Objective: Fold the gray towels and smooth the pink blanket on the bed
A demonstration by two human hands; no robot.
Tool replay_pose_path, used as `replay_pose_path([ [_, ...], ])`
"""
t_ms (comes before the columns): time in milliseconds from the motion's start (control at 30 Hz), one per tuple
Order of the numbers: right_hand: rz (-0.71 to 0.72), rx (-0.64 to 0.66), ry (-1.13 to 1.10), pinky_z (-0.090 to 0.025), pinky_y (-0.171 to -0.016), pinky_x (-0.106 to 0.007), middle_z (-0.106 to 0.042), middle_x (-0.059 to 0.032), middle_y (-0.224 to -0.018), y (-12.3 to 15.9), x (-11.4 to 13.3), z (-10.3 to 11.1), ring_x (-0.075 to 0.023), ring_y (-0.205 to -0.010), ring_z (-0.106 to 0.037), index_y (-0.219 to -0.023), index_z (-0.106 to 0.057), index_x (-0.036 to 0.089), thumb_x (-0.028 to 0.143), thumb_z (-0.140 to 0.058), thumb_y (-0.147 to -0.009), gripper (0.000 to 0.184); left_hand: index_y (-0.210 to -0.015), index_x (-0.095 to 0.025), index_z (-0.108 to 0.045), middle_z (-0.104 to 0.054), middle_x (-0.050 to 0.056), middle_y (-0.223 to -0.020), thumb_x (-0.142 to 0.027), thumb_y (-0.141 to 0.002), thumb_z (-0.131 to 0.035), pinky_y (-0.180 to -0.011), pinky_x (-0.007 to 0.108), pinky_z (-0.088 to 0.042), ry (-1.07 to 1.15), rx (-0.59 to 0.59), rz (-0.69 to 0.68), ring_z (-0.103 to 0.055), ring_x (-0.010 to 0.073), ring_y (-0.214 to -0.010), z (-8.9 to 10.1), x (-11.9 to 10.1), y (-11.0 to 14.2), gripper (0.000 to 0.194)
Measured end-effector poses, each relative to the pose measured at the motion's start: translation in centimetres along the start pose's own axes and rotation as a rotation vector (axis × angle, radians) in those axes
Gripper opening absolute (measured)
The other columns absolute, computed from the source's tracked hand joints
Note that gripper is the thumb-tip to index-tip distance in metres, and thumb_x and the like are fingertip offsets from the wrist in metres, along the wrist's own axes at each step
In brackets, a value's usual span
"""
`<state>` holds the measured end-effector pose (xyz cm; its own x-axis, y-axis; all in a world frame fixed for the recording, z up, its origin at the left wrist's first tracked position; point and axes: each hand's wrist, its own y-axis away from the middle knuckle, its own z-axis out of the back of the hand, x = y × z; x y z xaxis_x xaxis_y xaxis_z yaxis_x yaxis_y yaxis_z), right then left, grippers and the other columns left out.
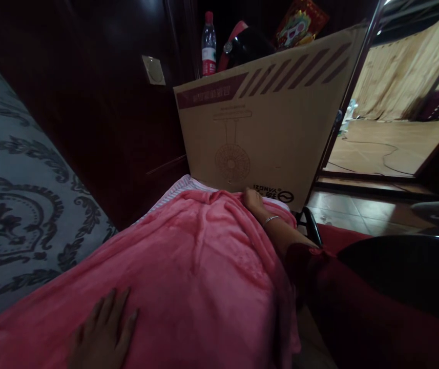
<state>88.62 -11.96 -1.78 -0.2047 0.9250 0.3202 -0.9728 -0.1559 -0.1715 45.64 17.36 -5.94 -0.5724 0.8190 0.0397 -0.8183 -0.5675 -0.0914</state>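
A pink plush blanket [188, 256] lies spread over the bed, with creases running along its middle. My left hand [102, 333] rests flat on it at the lower left, fingers spread. At the far end, my right hand [253, 201] is closed on the blanket's edge; its fingertips are mostly hidden. That wrist wears a thin bracelet, and the sleeve is dark red. Striped bedding [176, 189] shows from under the blanket at the far left corner.
A large cardboard box [276, 138] with a fan drawing stands upright beyond the blanket. Behind it are a red-capped bottle [209, 46] and a red packet [299, 25]. Patterned wallpaper [19, 205] lines the left. A dark chair [399, 266] stands right, near a doorway.
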Motion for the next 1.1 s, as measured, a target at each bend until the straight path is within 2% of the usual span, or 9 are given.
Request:
replay_pose_path([
  [133,0.039,0.009,-0.012,-0.044,-0.091,-0.026,-0.065,-0.0213,-0.121,0.6,-0.5,-1.1,-0.0232,-0.112,-0.062,-0.123,-0.063,0.008,0.015,-0.042,-0.095,0.035,-0.15,-0.022,-0.041,-0.04,0.008,-0.157,-0.049,-0.09,-0.028,-0.113,0.056,-0.03,-0.004,-0.016,-0.037,-0.029,0.03,-0.147,0.1,0.1,-0.1,0.068],
  [267,0.082,0.007,-0.014,-0.041,-0.095,-0.024,-0.065,-0.0159,-0.125,2.2,-2.7,-0.2,-0.0205,-0.116,-0.059,-0.128,-0.061,0.013,0.014,-0.043,-0.096,0.038,-0.15,-0.017,-0.042,-0.036,0.009,-0.158,-0.045,-0.091,-0.021,-0.112,0.053,-0.032,-0.067,-0.011,-0.008,-0.03,0.0287,-0.146,0.5,-0.5,-0.2,0.069],
  [467,-0.066,-0.039,0.054,-0.045,-0.092,-0.032,-0.065,-0.0235,-0.118,6.3,-8.1,2.2,-0.0273,-0.111,-0.063,-0.12,-0.065,0.008,0.014,-0.041,-0.095,0.035,-0.152,-0.015,-0.039,-0.034,0.009,-0.16,-0.043,-0.094,-0.017,-0.112,0.052,-0.032,-0.08,0.026,0.008,-0.029,0.0288,-0.146,1.6,-1.6,-0.1,0.068],
  [567,-0.132,-0.081,0.057,-0.046,-0.089,-0.032,-0.063,-0.0226,-0.122,7.1,-9.5,3.2,-0.0267,-0.108,-0.064,-0.125,-0.061,0.009,0.012,-0.036,-0.095,0.039,-0.153,-0.017,-0.036,-0.034,0.01,-0.16,-0.042,-0.096,-0.018,-0.112,0.053,-0.032,-0.062,0.019,0.021,-0.029,0.0288,-0.146,2.2,-1.9,0.1,0.065],
  [733,-0.147,-0.128,0.008,-0.046,-0.085,-0.032,-0.06,-0.0193,-0.127,8.1,-9.1,4.7,-0.025,-0.106,-0.063,-0.13,-0.059,0.014,0.015,-0.033,-0.096,0.043,-0.153,-0.016,-0.035,-0.031,0.011,-0.161,-0.041,-0.098,-0.02,-0.114,0.052,-0.031,-0.068,0.042,0.029,-0.026,0.0286,-0.148,2.9,-2.4,0.4,0.062],
  [833,-0.111,-0.119,-0.014,-0.046,-0.082,-0.031,-0.06,-0.0186,-0.127,10.4,-8.2,5.1,-0.0243,-0.103,-0.064,-0.128,-0.061,0.014,0.022,-0.033,-0.099,0.041,-0.154,-0.017,-0.033,-0.029,0.01,-0.162,-0.041,-0.099,-0.017,-0.114,0.052,-0.031,-0.065,0.062,0.021,-0.026,0.0289,-0.148,3.3,-2.6,0.5,0.062],
  [967,0.024,0.082,-0.048,-0.044,-0.068,-0.024,-0.071,-0.0087,-0.087,15.2,-7.3,4.7,-0.0184,-0.082,-0.066,-0.089,-0.072,0.016,0.042,-0.043,-0.1,0.04,-0.153,-0.017,-0.034,-0.029,0.011,-0.161,-0.044,-0.099,-0.017,-0.113,0.055,-0.03,-0.048,0.058,0.015,-0.026,0.0315,-0.147,3.8,-3.0,0.8,0.063],
  [1033,0.103,0.2,-0.045,-0.041,-0.063,-0.021,-0.07,-0.0049,-0.08,17.4,-7.0,4.5,-0.0159,-0.074,-0.064,-0.084,-0.071,0.017,0.044,-0.057,-0.093,0.032,-0.152,-0.016,-0.037,-0.032,0.013,-0.16,-0.044,-0.099,-0.018,-0.112,0.056,-0.031,-0.043,0.041,-0.003,-0.029,0.0328,-0.145,4.0,-3.1,0.9,0.063],
  [1100,0.132,0.244,-0.021,-0.041,-0.063,-0.021,-0.072,-0.0047,-0.085,18.6,-6.8,4.9,-0.0159,-0.077,-0.064,-0.09,-0.071,0.017,0.038,-0.068,-0.085,0.022,-0.151,-0.014,-0.039,-0.036,0.015,-0.157,-0.043,-0.098,-0.019,-0.111,0.056,-0.032,-0.034,0.026,-0.022,-0.032,0.0338,-0.143,4.2,-3.2,1.0,0.063],
])
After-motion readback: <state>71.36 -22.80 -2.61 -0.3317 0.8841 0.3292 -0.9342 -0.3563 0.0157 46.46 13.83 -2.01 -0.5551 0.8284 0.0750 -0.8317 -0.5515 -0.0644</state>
